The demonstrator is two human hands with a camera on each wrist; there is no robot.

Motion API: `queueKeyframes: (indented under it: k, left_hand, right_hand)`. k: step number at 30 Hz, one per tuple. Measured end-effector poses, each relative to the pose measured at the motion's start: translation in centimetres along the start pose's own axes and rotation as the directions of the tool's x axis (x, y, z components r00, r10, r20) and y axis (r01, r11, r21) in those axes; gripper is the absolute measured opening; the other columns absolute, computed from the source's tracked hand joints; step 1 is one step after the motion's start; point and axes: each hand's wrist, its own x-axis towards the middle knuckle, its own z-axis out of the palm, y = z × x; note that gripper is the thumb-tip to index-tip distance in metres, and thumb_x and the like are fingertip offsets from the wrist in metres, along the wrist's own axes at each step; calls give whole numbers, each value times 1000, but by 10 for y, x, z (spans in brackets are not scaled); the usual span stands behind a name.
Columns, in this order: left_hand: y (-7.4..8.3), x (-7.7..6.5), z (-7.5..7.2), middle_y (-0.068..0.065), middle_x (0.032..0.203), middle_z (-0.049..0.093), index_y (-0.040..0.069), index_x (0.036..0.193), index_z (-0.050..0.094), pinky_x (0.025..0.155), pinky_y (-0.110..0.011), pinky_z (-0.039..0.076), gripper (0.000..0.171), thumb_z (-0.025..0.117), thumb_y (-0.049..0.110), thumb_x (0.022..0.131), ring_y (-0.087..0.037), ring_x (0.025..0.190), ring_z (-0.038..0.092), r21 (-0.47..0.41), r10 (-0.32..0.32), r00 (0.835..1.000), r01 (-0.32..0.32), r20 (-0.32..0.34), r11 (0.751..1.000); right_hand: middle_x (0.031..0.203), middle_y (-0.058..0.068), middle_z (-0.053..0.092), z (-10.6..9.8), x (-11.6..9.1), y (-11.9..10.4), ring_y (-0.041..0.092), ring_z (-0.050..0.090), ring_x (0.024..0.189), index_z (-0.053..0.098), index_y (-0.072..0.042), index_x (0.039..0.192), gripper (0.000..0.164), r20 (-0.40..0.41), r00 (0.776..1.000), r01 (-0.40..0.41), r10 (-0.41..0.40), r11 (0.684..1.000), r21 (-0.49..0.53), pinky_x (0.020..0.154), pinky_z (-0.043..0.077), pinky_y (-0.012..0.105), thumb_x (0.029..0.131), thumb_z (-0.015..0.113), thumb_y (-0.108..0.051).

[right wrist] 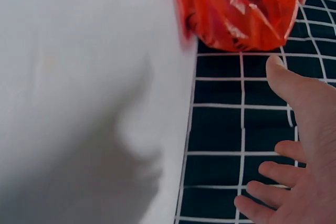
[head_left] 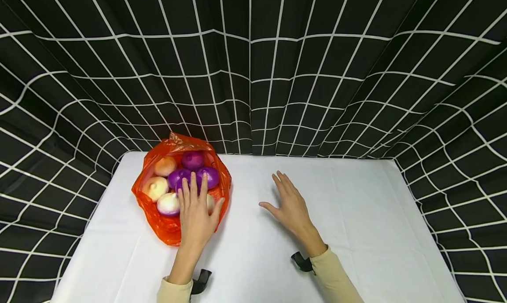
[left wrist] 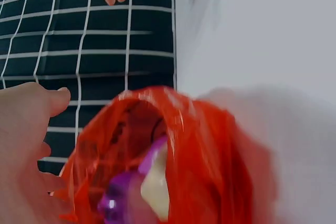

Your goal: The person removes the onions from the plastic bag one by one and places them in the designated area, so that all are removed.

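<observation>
A red plastic bag [head_left: 168, 230] stands with its mouth wide open on the left of the table, several onions inside. Purple onions [head_left: 207, 177] lie toward the back and middle, a yellowish onion [head_left: 155, 188] at the left, and a white-and-purple one [head_left: 168, 204] nearer the front. Over the bag's front right part my left hand [head_left: 196, 219] is spread, fingers straight, hiding some of the onions. In the left wrist view the bag's rim [left wrist: 173, 108] rises beside that hand. My right hand [head_left: 293, 208] hovers right of the bag, fingers extended and holding nothing.
A white cloth covers the table [head_left: 380, 215]. Black curtains with a white grid [head_left: 277, 96] enclose the back and both sides. Each wrist wears a black strap mount [head_left: 302, 262].
</observation>
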Motion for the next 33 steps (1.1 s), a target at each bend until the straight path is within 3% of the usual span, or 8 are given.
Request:
queueKeyframes:
  k: [4, 9, 12, 15, 20, 25, 31, 33]
  left_hand:
    - [-12, -7, -11, -20, 161, 10, 11, 158, 15, 119, -56, 2, 87, 67, 31, 91, -40, 148, 3, -11, -55, 997, 54, -54, 998]
    - [-30, -19, -25, -25, 159, 13, 6, 156, 19, 116, -63, 7, 86, 69, 23, 89, -44, 147, 3, 0, -95, 984, 96, -151, 995]
    - [-40, -24, -31, -27, 158, 14, 4, 155, 22, 115, -65, 8, 84, 69, 18, 87, -47, 146, 4, -13, -140, 972, 140, -189, 990]
    - [-47, -28, -36, -28, 158, 14, 4, 155, 23, 116, -63, 7, 83, 69, 14, 87, -47, 146, 3, -91, -218, 951, 203, -219, 975]
    - [-56, -33, -44, -26, 159, 14, 4, 155, 23, 117, -61, 8, 81, 67, 8, 88, -44, 147, 4, -264, -373, 896, 309, -242, 914]
    - [-65, -38, -50, -23, 160, 9, 9, 157, 16, 116, -61, 11, 82, 64, 9, 91, -42, 146, 11, -359, -509, 845, 429, -164, 829]
    - [-72, -47, -49, -24, 157, 23, 5, 156, 17, 114, -61, 21, 79, 63, 8, 92, -43, 143, 23, -400, -555, 827, 480, -91, 781]
    - [-72, -50, -47, -25, 156, 25, 5, 156, 17, 110, -63, 28, 78, 62, 7, 92, -45, 139, 28, -435, -579, 813, 500, -61, 749]
  right_hand:
    - [152, 14, 39, 4, 4, -8, 32, 35, 141, 43, -3, 146, 89, -2, 1000, 17, -17, 999, 32, 109, 38, 51, 77, 81, -45]
    - [153, 14, 38, 8, 7, -19, 32, 37, 139, 43, -4, 146, 87, 21, 999, 41, -43, 997, 60, 109, 39, 50, 78, 82, -41]
    - [153, 14, 38, 11, 8, -25, 30, 38, 139, 43, -4, 146, 87, 24, 998, 59, -61, 996, 73, 108, 40, 48, 78, 83, -39]
    - [153, 13, 38, 13, 10, -30, 28, 40, 138, 43, -5, 147, 86, 4, 997, 82, -83, 993, 90, 107, 41, 47, 77, 84, -37]
    - [152, 10, 40, 15, 14, -38, 26, 42, 137, 44, -6, 146, 85, -22, 993, 114, -112, 985, 127, 107, 42, 43, 77, 84, -34]
    - [150, 9, 43, 20, 15, -48, 25, 44, 135, 46, -4, 144, 82, -51, 991, 128, -121, 976, 178, 106, 43, 41, 76, 85, -31]
    - [145, 11, 48, 28, 17, -65, 26, 48, 132, 48, -2, 142, 77, -79, 987, 154, -139, 961, 229, 107, 42, 39, 78, 84, -27]
    - [143, 12, 50, 31, 18, -72, 26, 49, 130, 50, -1, 140, 74, -83, 987, 153, -137, 959, 238, 107, 42, 39, 79, 83, -27]
